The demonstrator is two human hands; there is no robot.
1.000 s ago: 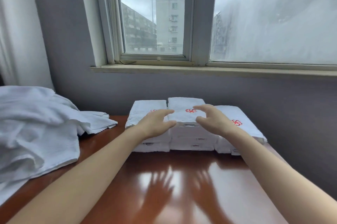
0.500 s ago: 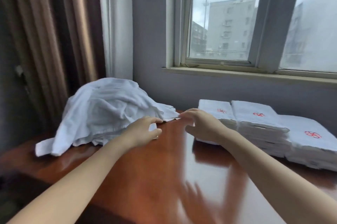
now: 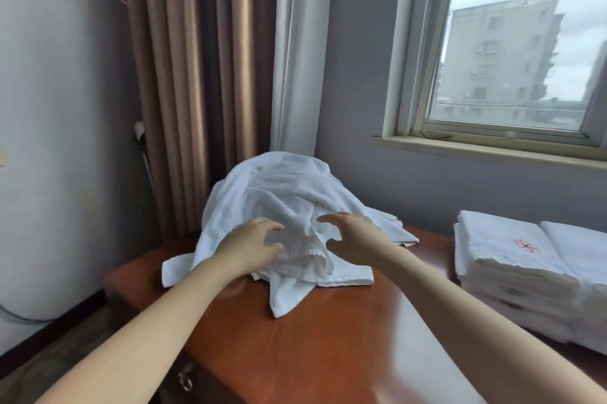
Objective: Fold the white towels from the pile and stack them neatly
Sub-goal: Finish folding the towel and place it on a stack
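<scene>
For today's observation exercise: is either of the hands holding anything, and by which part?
The right hand holds nothing, fingers spread near the towel pile. The left hand curls at a front fold of it; a firm pinch cannot be told.

towel pile (image 3: 279,193): soft matt cloth (rumpled) | table (image 3: 328,347): glossy polished wood | curtain (image 3: 197,75): matt fabric
</scene>
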